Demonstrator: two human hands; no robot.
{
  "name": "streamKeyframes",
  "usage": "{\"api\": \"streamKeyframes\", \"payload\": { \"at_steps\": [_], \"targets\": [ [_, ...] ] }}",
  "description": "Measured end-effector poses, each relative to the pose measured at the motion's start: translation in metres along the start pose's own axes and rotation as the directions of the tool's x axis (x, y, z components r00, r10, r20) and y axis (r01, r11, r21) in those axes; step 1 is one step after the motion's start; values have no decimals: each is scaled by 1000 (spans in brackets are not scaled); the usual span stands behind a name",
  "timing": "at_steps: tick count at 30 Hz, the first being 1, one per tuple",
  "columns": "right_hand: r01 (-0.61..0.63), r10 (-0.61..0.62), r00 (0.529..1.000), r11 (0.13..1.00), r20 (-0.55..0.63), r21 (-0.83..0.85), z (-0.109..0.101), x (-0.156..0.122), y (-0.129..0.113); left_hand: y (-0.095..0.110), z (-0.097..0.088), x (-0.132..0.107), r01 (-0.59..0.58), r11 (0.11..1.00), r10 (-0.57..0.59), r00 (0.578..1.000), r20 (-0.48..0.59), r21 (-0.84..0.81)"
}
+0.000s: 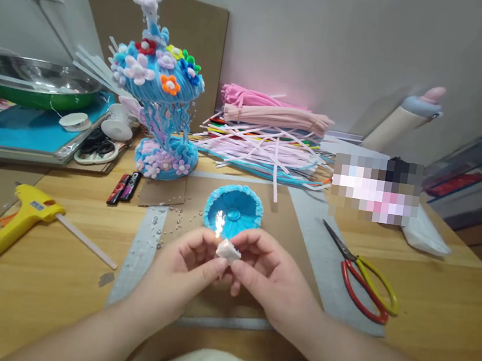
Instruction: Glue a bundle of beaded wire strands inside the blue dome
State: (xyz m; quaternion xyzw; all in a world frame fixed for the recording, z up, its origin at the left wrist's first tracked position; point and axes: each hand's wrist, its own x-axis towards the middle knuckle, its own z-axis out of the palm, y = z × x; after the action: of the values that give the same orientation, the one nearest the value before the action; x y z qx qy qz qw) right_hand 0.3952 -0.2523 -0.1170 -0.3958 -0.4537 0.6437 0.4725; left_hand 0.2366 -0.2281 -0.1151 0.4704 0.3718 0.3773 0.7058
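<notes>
My left hand and my right hand meet over the table's middle, both pinching a small white spool-like piece. A thin glinting strand rises from it between the fingertips. Just beyond the hands lies a round blue fuzzy cup-shaped piece on a brown cardboard mat. Small clear beads are scattered to its left.
A yellow glue gun lies at the left, red-and-yellow scissors at the right. A blue flower-covered pipe-cleaner sculpture stands behind, beside a pile of pipe cleaners. Two lighters, a metal bowl and thread spools sit at back left.
</notes>
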Motion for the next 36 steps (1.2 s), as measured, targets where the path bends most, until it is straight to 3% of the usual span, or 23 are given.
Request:
{"api": "streamKeyframes", "payload": {
  "at_steps": [9, 14, 17, 23, 27, 32, 36],
  "targets": [
    [-62, 56, 998, 958, 29, 281, -6, -1, 16, 0, 9, -4, 19, 992, -27, 998, 60, 126],
    [-176, 151, 984, 877, 91, 447, -7, -2, 19, -7, 4, -2, -30, 982, 41, 998, -52, 188],
    [-214, 182, 977, 844, 113, 491, -8, -1, 20, -10, 2, -2, -30, 981, 37, 999, -36, 189],
    [-228, 203, 974, 838, 104, 496, -8, -3, 22, -5, 7, -3, -2, 997, -4, 998, 68, 82],
    [-205, 190, 978, 846, 82, 493, -5, -4, 23, -1, 8, -2, -19, 995, 19, 1000, -1, 99],
    [-133, 110, 991, 882, 78, 452, -4, -3, 22, 0, 7, -5, -60, 980, 60, 998, 8, 191],
    [34, -35, 999, 969, -4, 244, -5, -4, 23, -2, 6, -7, -118, 936, 149, 986, -70, 331]
  ]
}}
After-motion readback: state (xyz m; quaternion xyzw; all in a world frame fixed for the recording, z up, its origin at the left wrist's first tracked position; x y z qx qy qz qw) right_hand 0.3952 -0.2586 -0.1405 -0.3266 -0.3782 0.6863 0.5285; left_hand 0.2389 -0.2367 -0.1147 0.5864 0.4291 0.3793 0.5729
